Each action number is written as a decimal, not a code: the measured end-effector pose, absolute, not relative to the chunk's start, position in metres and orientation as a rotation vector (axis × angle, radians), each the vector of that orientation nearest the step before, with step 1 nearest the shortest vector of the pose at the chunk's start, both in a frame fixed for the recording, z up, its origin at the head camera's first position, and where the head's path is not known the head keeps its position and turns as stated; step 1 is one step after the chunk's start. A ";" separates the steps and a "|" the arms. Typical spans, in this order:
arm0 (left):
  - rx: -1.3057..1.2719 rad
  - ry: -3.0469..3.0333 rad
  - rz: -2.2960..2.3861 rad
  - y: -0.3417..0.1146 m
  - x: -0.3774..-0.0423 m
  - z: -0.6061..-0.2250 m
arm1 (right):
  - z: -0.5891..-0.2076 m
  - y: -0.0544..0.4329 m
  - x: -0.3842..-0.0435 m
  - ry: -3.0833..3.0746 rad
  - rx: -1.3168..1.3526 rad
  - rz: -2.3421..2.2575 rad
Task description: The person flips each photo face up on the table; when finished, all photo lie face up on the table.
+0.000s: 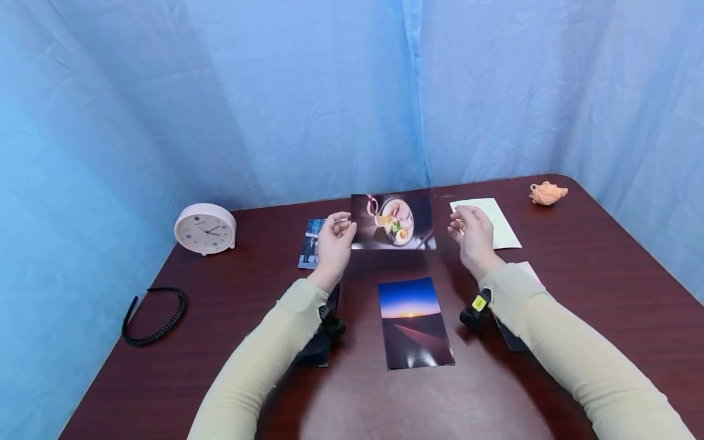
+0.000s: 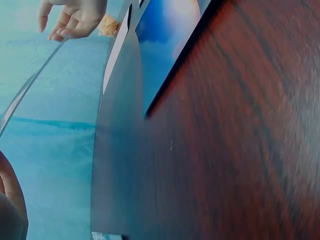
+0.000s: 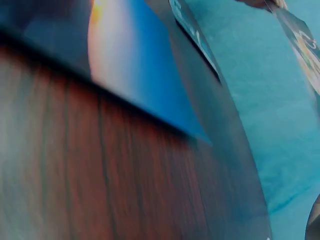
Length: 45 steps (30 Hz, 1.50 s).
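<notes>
My left hand [image 1: 333, 247] pinches the left edge of a glossy food photo [image 1: 393, 221], held up above the far part of the table. The print shows a round bowl with an egg and greens. To its right my right hand [image 1: 475, 235] is raised with loosely bent fingers, holding nothing, a small gap from the photo's right edge in the head view. Below, a sunset photo [image 1: 415, 324] lies flat between my forearms. In the right wrist view the food photo [image 3: 304, 47] hangs at the upper right, and only a sliver of my right hand [image 3: 314, 220] shows.
A bluish photo [image 1: 309, 247] lies behind my left hand, a white sheet [image 1: 502, 225] behind my right. Dark prints [image 1: 316, 357] [image 1: 510, 336] are partly covered by my forearms. Around them are a white clock [image 1: 206, 229], a black headband [image 1: 178, 311] and an orange yarn bundle [image 1: 547, 193].
</notes>
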<state>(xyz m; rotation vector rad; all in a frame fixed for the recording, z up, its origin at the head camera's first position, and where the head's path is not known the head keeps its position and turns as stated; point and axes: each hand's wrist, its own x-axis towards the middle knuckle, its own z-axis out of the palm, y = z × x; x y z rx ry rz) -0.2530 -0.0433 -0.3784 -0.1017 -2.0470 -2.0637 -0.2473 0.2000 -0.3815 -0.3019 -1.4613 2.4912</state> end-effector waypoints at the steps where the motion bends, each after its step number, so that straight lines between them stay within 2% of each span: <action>1: -0.106 -2.063 -2.041 -0.045 -0.253 -0.378 | -0.381 0.202 -0.247 -1.474 -0.287 2.489; 7: -0.182 -2.147 -1.924 -0.053 -0.257 -0.372 | -0.378 0.207 -0.246 -1.551 -0.197 2.489; 12: -0.244 -2.259 -1.787 -0.058 -0.257 -0.369 | -0.377 0.205 -0.244 -1.834 -0.023 2.488; 19: -0.305 -2.356 -1.700 -0.056 -0.257 -0.366 | -0.380 0.189 -0.244 -2.431 0.213 2.192; 25: -0.338 -2.408 -1.662 -0.054 -0.257 -0.365 | -0.380 0.178 -0.241 -2.624 0.339 2.044; 36: -0.339 -2.435 -1.678 -0.052 -0.257 -0.361 | -0.379 0.161 -0.229 -2.565 0.452 2.070; 45: -0.223 -2.370 -1.828 -0.055 -0.259 -0.360 | -0.380 0.158 -0.223 -2.587 0.404 2.201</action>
